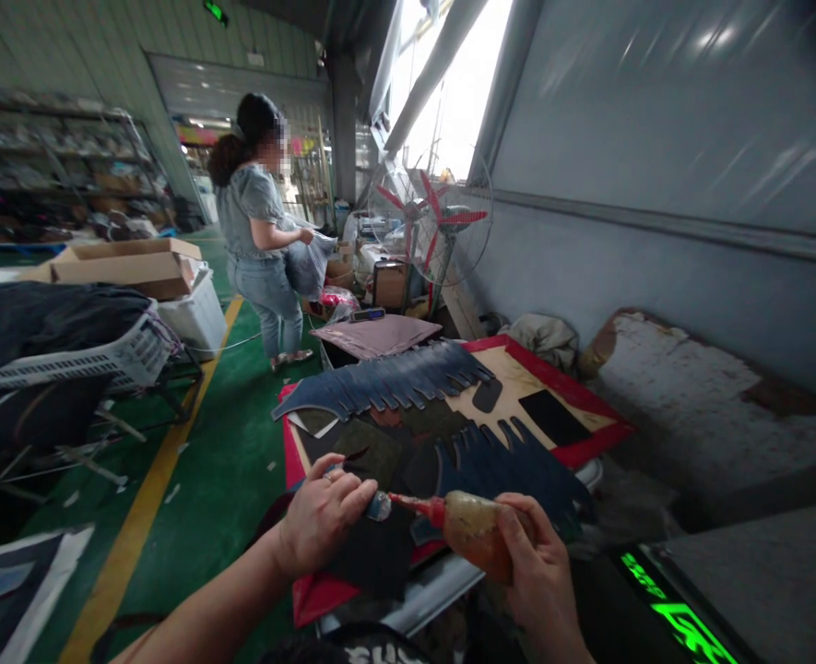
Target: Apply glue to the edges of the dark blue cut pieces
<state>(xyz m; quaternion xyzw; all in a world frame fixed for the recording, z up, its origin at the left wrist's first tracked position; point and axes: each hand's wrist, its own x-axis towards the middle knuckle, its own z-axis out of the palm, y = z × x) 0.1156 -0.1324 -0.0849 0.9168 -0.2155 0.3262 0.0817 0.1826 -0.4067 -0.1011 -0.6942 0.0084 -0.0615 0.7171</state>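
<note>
My right hand (540,563) is wrapped around a glue bottle (469,533), squat and translucent with amber contents and a red nozzle. The bottle lies sideways, its nozzle pointing left at the rounded end of a small bluish piece (379,506). My left hand (328,516) pinches that piece; most of it is hidden by the fingers, so its kind is unclear. Beneath both hands, dark fabric pieces (362,452) lie on a red-edged board (566,360). Blue leather-like pieces with finger-shaped strips, one behind (380,383) and one nearer the bottle (511,470), overlap in rows.
Beyond the board a person (259,231) stands holding a grey bag (309,263). Large fans with red blades (442,217) stand by the wall. To the left are a white crate (131,355) with dark cloth, a cardboard box (131,267) and shelves (54,166).
</note>
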